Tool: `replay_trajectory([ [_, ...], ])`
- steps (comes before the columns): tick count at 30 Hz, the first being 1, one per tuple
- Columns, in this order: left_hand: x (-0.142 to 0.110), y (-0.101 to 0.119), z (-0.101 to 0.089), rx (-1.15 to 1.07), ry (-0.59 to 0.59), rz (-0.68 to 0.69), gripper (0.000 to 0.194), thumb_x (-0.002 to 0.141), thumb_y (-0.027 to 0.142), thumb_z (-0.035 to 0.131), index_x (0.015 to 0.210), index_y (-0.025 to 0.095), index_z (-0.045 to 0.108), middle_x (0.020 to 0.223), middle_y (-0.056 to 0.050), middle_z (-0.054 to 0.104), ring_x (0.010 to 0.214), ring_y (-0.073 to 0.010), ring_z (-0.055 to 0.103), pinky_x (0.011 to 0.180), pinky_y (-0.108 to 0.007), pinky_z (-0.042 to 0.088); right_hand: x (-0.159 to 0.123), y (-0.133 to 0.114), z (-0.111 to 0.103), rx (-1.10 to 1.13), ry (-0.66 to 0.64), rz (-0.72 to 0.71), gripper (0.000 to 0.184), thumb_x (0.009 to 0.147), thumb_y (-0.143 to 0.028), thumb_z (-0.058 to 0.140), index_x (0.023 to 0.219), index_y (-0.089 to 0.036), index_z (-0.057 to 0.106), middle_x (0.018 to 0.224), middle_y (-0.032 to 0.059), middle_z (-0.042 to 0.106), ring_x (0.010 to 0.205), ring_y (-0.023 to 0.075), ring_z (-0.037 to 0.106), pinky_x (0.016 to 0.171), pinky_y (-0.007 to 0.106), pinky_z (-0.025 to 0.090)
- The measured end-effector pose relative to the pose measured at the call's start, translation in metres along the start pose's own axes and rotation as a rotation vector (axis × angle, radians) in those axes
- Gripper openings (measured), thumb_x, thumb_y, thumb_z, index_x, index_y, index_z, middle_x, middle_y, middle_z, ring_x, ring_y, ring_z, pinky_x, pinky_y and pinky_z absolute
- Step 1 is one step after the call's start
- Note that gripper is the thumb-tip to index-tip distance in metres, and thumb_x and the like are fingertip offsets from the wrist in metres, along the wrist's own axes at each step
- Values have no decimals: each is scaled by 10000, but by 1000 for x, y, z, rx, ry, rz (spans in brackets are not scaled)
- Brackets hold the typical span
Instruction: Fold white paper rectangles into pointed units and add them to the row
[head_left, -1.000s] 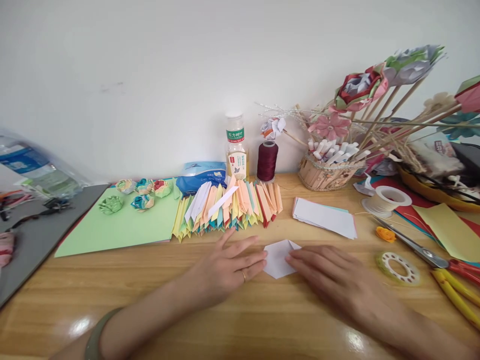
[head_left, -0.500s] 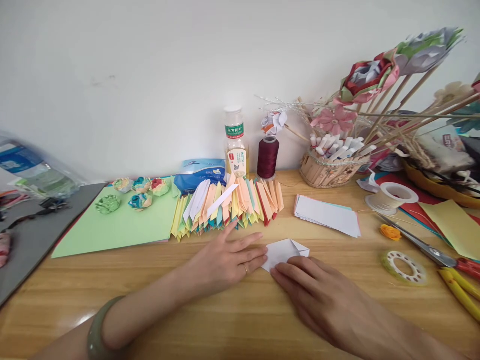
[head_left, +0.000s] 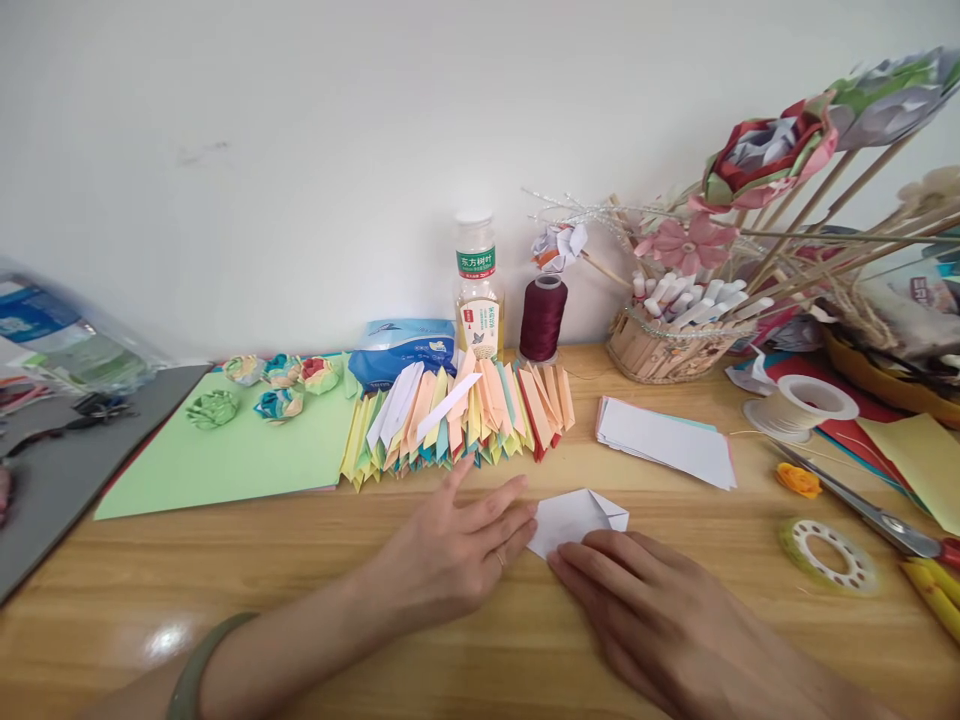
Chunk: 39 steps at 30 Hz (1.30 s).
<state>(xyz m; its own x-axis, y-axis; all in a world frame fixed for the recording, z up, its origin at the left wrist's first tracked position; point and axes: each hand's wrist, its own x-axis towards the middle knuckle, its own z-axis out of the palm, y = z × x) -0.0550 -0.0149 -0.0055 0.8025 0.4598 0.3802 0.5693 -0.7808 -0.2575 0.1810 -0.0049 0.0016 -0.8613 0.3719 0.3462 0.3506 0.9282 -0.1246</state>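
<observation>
A small white paper (head_left: 574,515) with folded corners lies on the wooden table between my hands. The fingers of my left hand (head_left: 469,545) are spread, and their tips touch the paper's left edge. My right hand (head_left: 645,600) has its fingers together over the lower edge, pressing it; the thumb side is partly hidden. Just beyond my left fingertips stands a dense row of folded paper strips (head_left: 450,415) in several colours. A stack of white paper slips (head_left: 664,440) lies behind my right hand.
Green paper sheets (head_left: 247,465) with paper rosettes (head_left: 212,409) lie left. At the back are a blue tissue pack (head_left: 401,352), a bottle (head_left: 477,290), maroon thread (head_left: 543,318) and a basket (head_left: 667,345). Scissors (head_left: 877,520), a tape roll (head_left: 829,555) and a spool (head_left: 802,405) are right.
The camera view has shifted slightly, so most things on the right sit further right and lower. Both hands keep nearly the same place on the white paper.
</observation>
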Motion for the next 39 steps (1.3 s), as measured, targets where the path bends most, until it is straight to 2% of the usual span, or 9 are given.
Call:
replay_trajectory([
  [6,-3,-11,1,-86,-117,72,326,980,151,312,1237,111,508,1362,-29,474,1338,-213,286,1129,-529,100,3,-1,-1,4,5,-1,311,843,-94,405,1081,-98,604,987,68,679,847,222,563,686,347,499],
  [9,-4,-17,2,-141,-164,67,333,990,175,299,1265,134,482,1361,-5,476,1347,-207,265,1133,-514,94,4,0,-1,13,-3,5,320,842,-91,404,1099,-95,594,993,71,677,845,222,562,684,348,497],
  [14,-1,-14,1,-104,-145,47,318,980,172,340,1257,127,489,1334,-9,506,1322,-208,307,1118,-553,-62,2,0,-1,19,-47,8,319,841,-99,409,1097,-86,599,962,82,675,827,223,566,675,353,503],
  [18,1,-6,0,-32,-131,11,316,967,158,356,1246,127,503,1317,-20,522,1296,-207,344,1102,-581,-94,-2,0,1,-4,-46,21,337,851,-118,408,1135,-85,586,951,95,672,837,226,571,712,362,505],
  [21,1,0,1,3,-108,-21,308,960,151,368,1225,128,522,1289,-30,545,1287,-216,356,1097,-609,-51,-4,-1,3,-2,-39,23,341,848,-114,406,1136,-84,585,944,102,669,853,224,571,732,361,501],
  [25,3,10,0,42,-87,-41,290,930,127,400,1167,87,564,1260,-100,560,1275,-261,381,1070,-641,134,-4,-2,4,-9,-49,19,337,842,-105,413,1129,-68,583,936,109,664,844,226,569,706,356,499],
  [28,5,13,-1,51,-91,-23,290,921,117,393,1131,45,579,1285,-158,529,1306,-280,338,1048,-640,199,-2,-2,4,-42,-62,14,324,843,-107,409,1112,-71,586,942,111,656,831,230,564,691,365,494],
  [31,3,12,-1,37,-117,28,307,933,123,368,1158,39,559,1315,-159,502,1326,-275,308,1062,-628,187,-1,-4,3,-60,-62,30,301,844,-107,395,1062,-99,603,935,104,650,801,223,558,665,362,487],
  [39,-6,5,-1,-92,-93,6,325,980,140,303,1234,94,500,1319,-69,516,1290,-231,372,1117,-565,84,-3,-6,6,-50,-83,53,305,847,-109,393,1087,-106,581,958,106,643,838,229,572,707,381,498],
])
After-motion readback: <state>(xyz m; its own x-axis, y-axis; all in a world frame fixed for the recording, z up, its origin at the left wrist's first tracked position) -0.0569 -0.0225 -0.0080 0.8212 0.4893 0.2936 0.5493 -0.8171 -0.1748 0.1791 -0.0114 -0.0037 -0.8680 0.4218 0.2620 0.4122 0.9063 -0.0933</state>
